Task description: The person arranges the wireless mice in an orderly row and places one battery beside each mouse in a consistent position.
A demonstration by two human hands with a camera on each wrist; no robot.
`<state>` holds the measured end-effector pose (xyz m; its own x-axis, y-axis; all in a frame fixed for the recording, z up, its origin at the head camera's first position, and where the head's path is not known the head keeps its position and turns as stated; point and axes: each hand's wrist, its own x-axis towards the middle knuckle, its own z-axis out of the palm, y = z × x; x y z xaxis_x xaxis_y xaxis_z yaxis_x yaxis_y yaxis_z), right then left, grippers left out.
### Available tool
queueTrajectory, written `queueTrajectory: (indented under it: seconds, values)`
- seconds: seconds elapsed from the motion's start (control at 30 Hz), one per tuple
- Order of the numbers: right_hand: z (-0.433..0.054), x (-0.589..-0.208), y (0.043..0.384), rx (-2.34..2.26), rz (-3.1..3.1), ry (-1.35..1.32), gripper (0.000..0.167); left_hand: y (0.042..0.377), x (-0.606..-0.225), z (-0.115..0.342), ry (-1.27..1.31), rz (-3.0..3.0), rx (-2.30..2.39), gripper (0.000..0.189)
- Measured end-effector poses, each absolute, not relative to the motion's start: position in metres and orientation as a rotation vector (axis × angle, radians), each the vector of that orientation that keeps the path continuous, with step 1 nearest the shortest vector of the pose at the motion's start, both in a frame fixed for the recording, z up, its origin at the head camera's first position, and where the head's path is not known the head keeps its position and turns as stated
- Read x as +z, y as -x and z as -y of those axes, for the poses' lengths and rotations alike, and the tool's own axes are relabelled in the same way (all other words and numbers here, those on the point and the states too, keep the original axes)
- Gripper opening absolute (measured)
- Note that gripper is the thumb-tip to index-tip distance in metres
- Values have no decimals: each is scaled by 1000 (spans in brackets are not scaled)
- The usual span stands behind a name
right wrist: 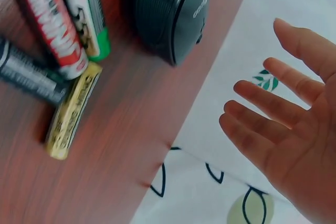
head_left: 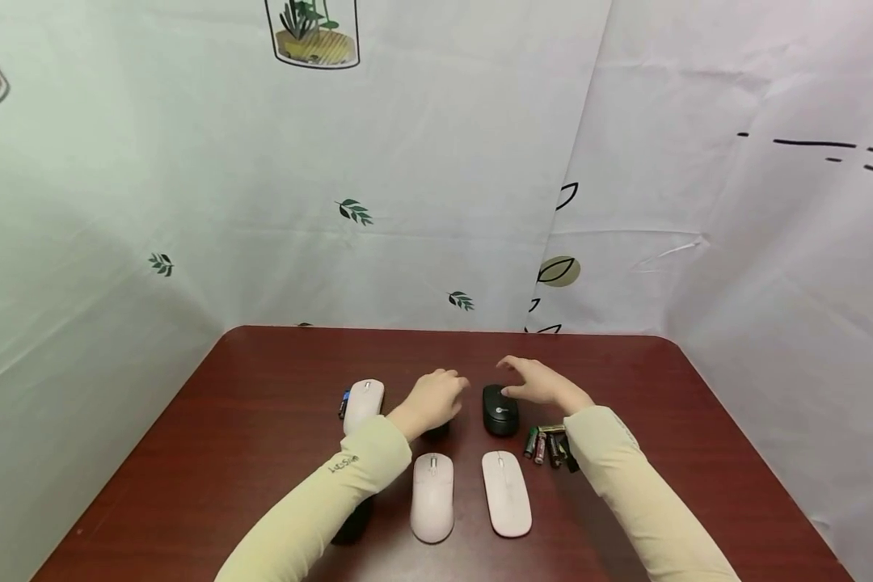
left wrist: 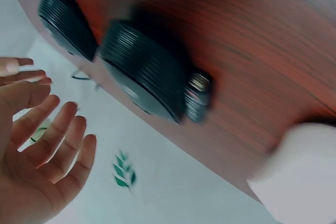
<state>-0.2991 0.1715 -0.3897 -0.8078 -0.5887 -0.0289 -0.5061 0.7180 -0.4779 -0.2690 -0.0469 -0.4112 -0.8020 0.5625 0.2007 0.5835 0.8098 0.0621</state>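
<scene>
My left hand [head_left: 435, 400] hovers over a black mouse [head_left: 437, 432], hiding most of it in the head view. Its fingers are loosely bent and hold nothing in the left wrist view, where that mouse [left wrist: 142, 69] has a dark battery [left wrist: 197, 98] at its side. My right hand [head_left: 541, 383] is above the far end of another black mouse [head_left: 500, 412]. In the right wrist view the fingers [right wrist: 268, 100] are spread and apart from this mouse [right wrist: 173, 17].
Several batteries [head_left: 541, 446] lie by the right forearm, one of them gold [right wrist: 73, 111]. A white mouse [head_left: 364, 404] with a blue battery [head_left: 344, 402] beside it is at the left. Two pale mice [head_left: 432, 501] [head_left: 507, 495] sit nearer; the left sleeve partly covers a dark object [head_left: 354, 521].
</scene>
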Motion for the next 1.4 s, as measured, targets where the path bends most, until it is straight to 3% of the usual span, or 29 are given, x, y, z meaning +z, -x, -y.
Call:
queueTrajectory:
  seconds: [0.47, 0.87, 1.4]
  values:
    - [-194, -401, 301, -765, -2978, 671, 27, 259, -419, 7, 1014, 2668, 69, 14]
    - [-226, -417, 296, -738, -2970, 635, 23, 263, -423, -18, 1344, 2609, 216, 14]
    - [-240, -418, 292, -716, -2975, 584, 22, 261, -429, -72, 1165, 2747, 209, 4]
